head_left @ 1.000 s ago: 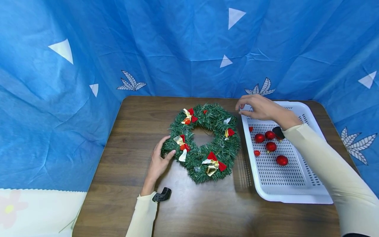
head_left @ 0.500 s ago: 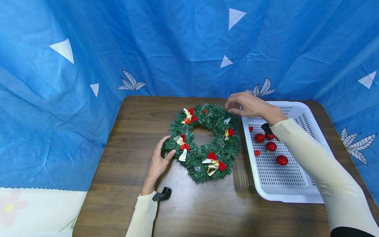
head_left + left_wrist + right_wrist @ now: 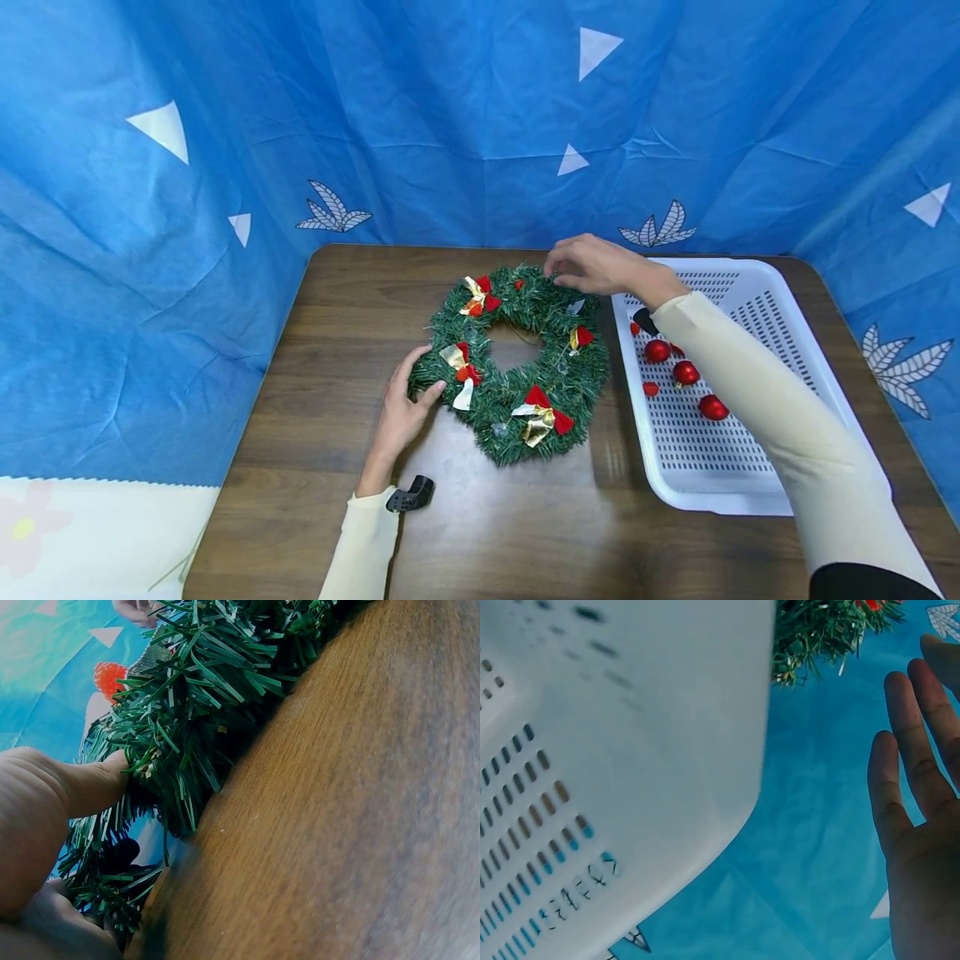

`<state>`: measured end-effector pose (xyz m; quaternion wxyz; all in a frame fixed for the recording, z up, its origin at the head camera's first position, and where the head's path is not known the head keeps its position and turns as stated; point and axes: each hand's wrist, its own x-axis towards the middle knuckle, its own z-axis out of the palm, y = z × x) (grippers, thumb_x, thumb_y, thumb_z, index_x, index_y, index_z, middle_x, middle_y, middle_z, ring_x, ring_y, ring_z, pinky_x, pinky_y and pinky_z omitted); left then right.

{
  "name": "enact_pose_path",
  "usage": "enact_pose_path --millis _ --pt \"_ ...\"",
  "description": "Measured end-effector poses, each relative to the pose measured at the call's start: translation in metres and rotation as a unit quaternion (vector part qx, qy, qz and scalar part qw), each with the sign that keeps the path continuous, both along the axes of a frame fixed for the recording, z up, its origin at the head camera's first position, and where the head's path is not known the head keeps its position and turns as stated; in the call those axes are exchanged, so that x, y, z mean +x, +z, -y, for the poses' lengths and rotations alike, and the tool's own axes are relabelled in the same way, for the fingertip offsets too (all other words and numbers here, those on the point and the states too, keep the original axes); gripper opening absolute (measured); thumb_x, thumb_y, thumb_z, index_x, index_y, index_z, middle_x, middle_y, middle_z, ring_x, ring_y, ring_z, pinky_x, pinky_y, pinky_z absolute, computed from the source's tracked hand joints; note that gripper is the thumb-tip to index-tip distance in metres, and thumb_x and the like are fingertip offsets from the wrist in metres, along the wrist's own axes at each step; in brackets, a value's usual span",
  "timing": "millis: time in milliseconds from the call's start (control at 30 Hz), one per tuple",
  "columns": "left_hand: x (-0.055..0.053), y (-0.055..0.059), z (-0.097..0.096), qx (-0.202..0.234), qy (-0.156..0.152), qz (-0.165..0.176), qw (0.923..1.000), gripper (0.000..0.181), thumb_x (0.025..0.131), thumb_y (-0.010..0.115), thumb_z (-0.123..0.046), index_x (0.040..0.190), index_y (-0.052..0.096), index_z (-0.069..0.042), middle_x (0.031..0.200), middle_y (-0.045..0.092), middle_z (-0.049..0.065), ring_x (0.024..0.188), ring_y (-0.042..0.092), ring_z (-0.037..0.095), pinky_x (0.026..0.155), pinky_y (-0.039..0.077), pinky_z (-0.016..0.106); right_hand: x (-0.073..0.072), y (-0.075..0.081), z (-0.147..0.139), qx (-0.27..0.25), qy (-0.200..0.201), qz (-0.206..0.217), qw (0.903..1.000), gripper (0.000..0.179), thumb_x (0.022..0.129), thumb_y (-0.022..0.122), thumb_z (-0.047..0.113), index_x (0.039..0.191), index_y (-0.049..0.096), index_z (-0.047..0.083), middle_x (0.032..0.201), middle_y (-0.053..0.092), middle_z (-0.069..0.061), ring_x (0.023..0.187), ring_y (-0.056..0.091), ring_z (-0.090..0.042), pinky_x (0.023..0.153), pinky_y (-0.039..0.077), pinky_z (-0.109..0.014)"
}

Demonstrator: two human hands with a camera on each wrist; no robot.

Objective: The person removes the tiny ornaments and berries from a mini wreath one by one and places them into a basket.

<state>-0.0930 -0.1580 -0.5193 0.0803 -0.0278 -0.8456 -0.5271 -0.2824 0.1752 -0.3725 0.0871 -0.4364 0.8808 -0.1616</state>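
A green Christmas wreath [image 3: 573, 392] with red-and-gold bows lies on the wooden table. My left hand [image 3: 401, 408] holds its left edge, the thumb pressed into the needles in the left wrist view and the other fingers partly hidden behind the greenery. Over the wreath's upper right rim, my right hand [image 3: 588, 262] hovers with fingers loosely bent. In the right wrist view several right-hand fingers [image 3: 911, 735] extend apart, and no object shows between them; the thumb and index tips are partly cut off. A red berry [image 3: 110, 680] shows among the needles.
At right stands a white perforated basket [image 3: 656, 467] holding several red balls [image 3: 686, 372] and small red pieces [image 3: 650, 388]. The right forearm crosses over it. A blue patterned curtain [image 3: 450, 125] hangs behind the table [image 3: 300, 417].
My right hand has moved left from above the basket's far left corner to over the wreath's upper right. The left hand and wreath stay in place.
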Motion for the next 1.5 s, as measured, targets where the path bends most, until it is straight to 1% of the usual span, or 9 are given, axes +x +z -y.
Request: enact_pose_path --millis 133,267,467,733,933,1033,1167,1333,1500 --pt "0.0 0.0 0.0 -0.002 0.002 0.001 1.0 0.059 0.092 0.074 -0.022 0.146 0.05 -0.024 0.149 0.05 0.009 0.14 0.043 0.033 0.115 0.032 0.056 -0.005 -0.002 0.011 0.009 0.005 0.004 0.9999 0.018 0.093 0.07 0.011 0.111 0.072 0.008 0.11 0.069 -0.005 0.093 0.065 -0.021 0.084 0.054 -0.043" --pt "0.001 0.001 0.0 0.0 0.002 0.005 1.0 0.059 0.092 0.074 -0.022 0.146 0.05 -0.025 0.15 0.049 0.009 0.141 0.042 0.033 0.115 0.031 0.057 -0.01 -0.005 0.022 0.013 0.015 0.008 0.9998 0.017 0.095 0.068 0.01 0.112 0.072 0.008 0.113 0.069 -0.005 0.095 0.066 -0.021 0.085 0.055 -0.042" --pt "0.002 0.001 -0.001 0.0 -0.004 0.014 0.9999 0.059 0.093 0.073 -0.024 0.147 0.048 -0.027 0.152 0.047 0.008 0.143 0.04 0.033 0.116 0.03 0.059 -0.012 -0.01 0.038 0.011 0.032 0.01 0.9994 0.018 0.096 0.067 0.009 0.112 0.072 0.007 0.113 0.069 -0.007 0.096 0.068 -0.022 0.087 0.055 -0.043" --pt "0.002 0.001 0.0 -0.003 -0.005 0.006 1.0 0.06 0.092 0.074 -0.025 0.147 0.048 -0.024 0.151 0.048 0.009 0.142 0.041 0.034 0.115 0.03 0.06 -0.014 -0.015 0.054 0.04 0.028 0.017 0.9987 0.015 0.098 0.064 0.012 0.111 0.071 0.01 0.111 0.068 -0.005 0.094 0.068 -0.02 0.086 0.055 -0.041" --pt "0.002 -0.001 0.0 -0.003 -0.006 -0.001 1.0 0.06 0.092 0.074 -0.022 0.147 0.048 -0.023 0.151 0.049 0.01 0.141 0.041 0.034 0.115 0.031 0.06 -0.015 -0.022 0.056 0.055 0.023 0.018 0.998 0.011 0.098 0.065 0.013 0.107 0.07 0.012 0.106 0.068 -0.002 0.093 0.068 -0.018 0.084 0.056 -0.039" --pt "0.002 -0.001 0.001 -0.003 -0.006 0.001 1.0 0.059 0.093 0.073 -0.023 0.147 0.049 -0.022 0.15 0.049 0.009 0.142 0.041 0.033 0.116 0.031 0.058 -0.015 -0.026 0.055 0.061 0.021 0.023 0.9977 0.01 0.098 0.065 0.013 0.106 0.07 0.013 0.106 0.068 -0.002 0.094 0.068 -0.018 0.085 0.056 -0.039" --pt "0.002 -0.002 0.001 -0.004 -0.006 0.008 0.9999 0.059 0.093 0.073 -0.025 0.146 0.049 -0.024 0.15 0.049 0.008 0.142 0.041 0.031 0.117 0.03 0.056 -0.015 -0.029 0.054 0.066 0.024 0.016 0.9974 0.01 0.098 0.063 0.013 0.106 0.07 0.014 0.107 0.067 -0.002 0.095 0.068 -0.018 0.085 0.056 -0.038" --pt "0.003 -0.002 0.0 -0.004 -0.005 0.006 1.0 0.059 0.093 0.073 -0.025 0.147 0.049 -0.024 0.151 0.049 0.008 0.142 0.041 0.031 0.116 0.03 0.057 -0.016 -0.031 0.054 0.07 0.027 0.0 0.9972 0.012 0.098 0.063 0.01 0.107 0.071 0.014 0.109 0.068 -0.003 0.096 0.068 -0.021 0.085 0.056 -0.04" --pt "0.002 -0.002 0.0 -0.004 -0.004 0.011 0.9999 0.058 0.093 0.072 -0.025 0.147 0.049 -0.024 0.151 0.049 0.007 0.143 0.04 0.03 0.117 0.029 0.055 -0.017 -0.033 0.054 0.083 0.028 -0.004 0.9962 0.014 0.096 0.065 0.009 0.107 0.071 0.015 0.112 0.066 -0.004 0.098 0.066 -0.024 0.084 0.056 -0.044"
